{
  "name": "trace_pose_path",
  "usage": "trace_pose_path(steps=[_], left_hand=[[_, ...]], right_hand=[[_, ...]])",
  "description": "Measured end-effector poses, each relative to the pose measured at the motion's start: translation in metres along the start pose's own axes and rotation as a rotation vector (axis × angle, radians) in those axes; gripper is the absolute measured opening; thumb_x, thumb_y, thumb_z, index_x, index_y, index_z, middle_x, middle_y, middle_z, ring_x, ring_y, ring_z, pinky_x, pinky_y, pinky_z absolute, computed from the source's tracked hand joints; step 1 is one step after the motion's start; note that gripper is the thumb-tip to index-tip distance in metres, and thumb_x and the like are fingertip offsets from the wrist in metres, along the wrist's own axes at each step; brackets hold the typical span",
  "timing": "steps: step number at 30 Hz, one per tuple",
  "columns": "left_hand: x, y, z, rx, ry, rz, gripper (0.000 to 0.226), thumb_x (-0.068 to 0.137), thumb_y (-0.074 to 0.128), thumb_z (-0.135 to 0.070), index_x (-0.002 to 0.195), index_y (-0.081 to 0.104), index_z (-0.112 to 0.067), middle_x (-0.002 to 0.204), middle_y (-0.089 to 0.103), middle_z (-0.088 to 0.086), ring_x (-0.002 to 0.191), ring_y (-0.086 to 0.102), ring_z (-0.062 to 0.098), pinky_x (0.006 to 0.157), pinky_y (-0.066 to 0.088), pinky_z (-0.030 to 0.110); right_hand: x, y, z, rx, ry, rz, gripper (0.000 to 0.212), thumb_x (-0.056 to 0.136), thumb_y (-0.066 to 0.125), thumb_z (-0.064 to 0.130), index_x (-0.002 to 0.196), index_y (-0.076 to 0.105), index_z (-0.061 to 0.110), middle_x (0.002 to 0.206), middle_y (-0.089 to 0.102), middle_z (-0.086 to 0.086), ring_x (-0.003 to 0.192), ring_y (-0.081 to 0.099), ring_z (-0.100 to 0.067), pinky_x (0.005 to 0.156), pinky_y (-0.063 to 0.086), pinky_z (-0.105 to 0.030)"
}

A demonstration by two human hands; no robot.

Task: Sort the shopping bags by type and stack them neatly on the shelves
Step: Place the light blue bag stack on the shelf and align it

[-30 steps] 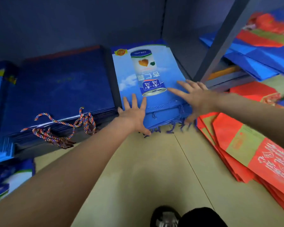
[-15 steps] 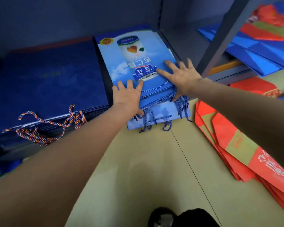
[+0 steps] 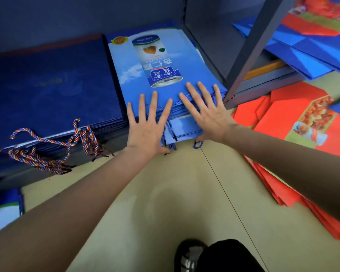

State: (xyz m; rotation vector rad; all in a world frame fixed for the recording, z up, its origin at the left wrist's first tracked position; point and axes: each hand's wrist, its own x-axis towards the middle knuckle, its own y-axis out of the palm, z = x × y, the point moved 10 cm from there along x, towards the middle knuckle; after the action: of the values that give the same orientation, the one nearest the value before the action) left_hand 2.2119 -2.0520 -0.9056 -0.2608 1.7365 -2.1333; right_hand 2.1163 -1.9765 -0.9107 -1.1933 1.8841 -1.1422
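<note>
A stack of light blue shopping bags printed with a drink can lies flat on the bottom shelf, handles toward me. My left hand and my right hand both press flat, fingers spread, on the stack's near edge. One light blue bag sticks out below the others between my hands, its blue cords hanging over the shelf edge. A thicker stack of dark blue bags with multicoloured rope handles lies to the left on the same shelf.
A grey shelf upright stands right of the light blue stack. Red bags lie fanned on the floor at right. Blue and red bags fill the neighbouring shelf. Another bag lies lower left. My shoe is at bottom centre.
Both hands pushed the light blue stack back into the shelf and now sit side by side on its near edge. The lower bag sticks out less than half a second ago.
</note>
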Motion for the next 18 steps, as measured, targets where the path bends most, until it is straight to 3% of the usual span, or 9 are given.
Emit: trace_pose_path(steps=[3,5,7,10,12,15,18], left_hand=[[0.002,0.0,-0.003,0.06,0.011,-0.036,0.124,0.072,0.06,-0.068,0.138,-0.035,-0.026,0.154,-0.021,0.014,0.142,-0.006,0.042,0.11,0.001,0.061],[0.012,-0.011,0.014,0.028,-0.045,-0.065,0.112,0.076,0.062,-0.06,0.145,-0.02,-0.029,0.156,-0.004,0.011,0.142,0.007,0.038,0.111,0.004,0.059],[0.025,-0.024,0.034,-0.017,-0.103,-0.066,0.105,0.075,0.065,-0.057,0.149,-0.004,-0.028,0.153,0.013,0.01,0.137,0.019,0.034,0.112,0.009,0.057],[0.038,-0.026,0.04,0.012,-0.112,0.006,0.105,0.074,0.069,-0.054,0.149,0.001,-0.025,0.148,0.021,0.01,0.131,0.027,0.035,0.109,0.019,0.051],[0.038,-0.021,0.036,0.015,-0.112,0.051,0.104,0.077,0.07,-0.047,0.148,-0.002,-0.023,0.149,0.018,0.012,0.131,0.026,0.036,0.106,0.026,0.047],[0.031,-0.016,0.024,0.004,-0.082,0.083,0.096,0.085,0.065,-0.035,0.149,-0.007,-0.022,0.154,0.007,0.014,0.139,0.016,0.037,0.11,0.021,0.046],[0.004,-0.026,0.018,-0.132,0.059,-0.017,0.075,0.089,0.055,-0.024,0.149,0.012,-0.015,0.153,0.017,0.013,0.139,0.021,0.034,0.111,0.021,0.044]], right_hand=[[0.004,-0.004,-0.005,-0.018,-0.025,-0.033,0.145,0.032,0.083,0.065,0.147,0.01,0.015,0.152,0.028,-0.015,0.134,0.035,-0.038,0.105,0.024,-0.063],[0.015,-0.023,-0.018,0.043,-0.055,-0.114,0.13,0.04,0.086,0.057,0.147,0.024,0.017,0.146,0.036,-0.016,0.127,0.042,-0.038,0.102,0.022,-0.068],[0.034,-0.037,-0.036,0.124,-0.016,-0.055,0.117,0.056,0.082,0.052,0.149,0.018,0.022,0.151,0.024,-0.017,0.133,0.031,-0.038,0.106,0.01,-0.069],[0.057,-0.04,-0.037,0.063,-0.04,0.056,0.115,0.064,0.071,0.062,0.15,0.003,0.026,0.155,0.007,-0.013,0.138,0.017,-0.035,0.108,-0.001,-0.065],[0.057,-0.032,-0.032,0.066,-0.035,0.111,0.115,0.066,0.069,0.064,0.15,0.0,0.025,0.155,0.007,-0.012,0.138,0.016,-0.035,0.108,0.002,-0.065],[0.043,-0.022,-0.025,0.159,0.023,0.169,0.112,0.071,0.071,0.055,0.15,-0.002,0.023,0.154,0.008,-0.012,0.137,0.017,-0.036,0.111,0.012,-0.06],[0.033,-0.036,-0.007,0.325,-0.023,0.175,0.103,0.075,0.071,0.05,0.149,0.005,0.024,0.153,0.012,-0.011,0.136,0.018,-0.037,0.111,0.019,-0.05]])
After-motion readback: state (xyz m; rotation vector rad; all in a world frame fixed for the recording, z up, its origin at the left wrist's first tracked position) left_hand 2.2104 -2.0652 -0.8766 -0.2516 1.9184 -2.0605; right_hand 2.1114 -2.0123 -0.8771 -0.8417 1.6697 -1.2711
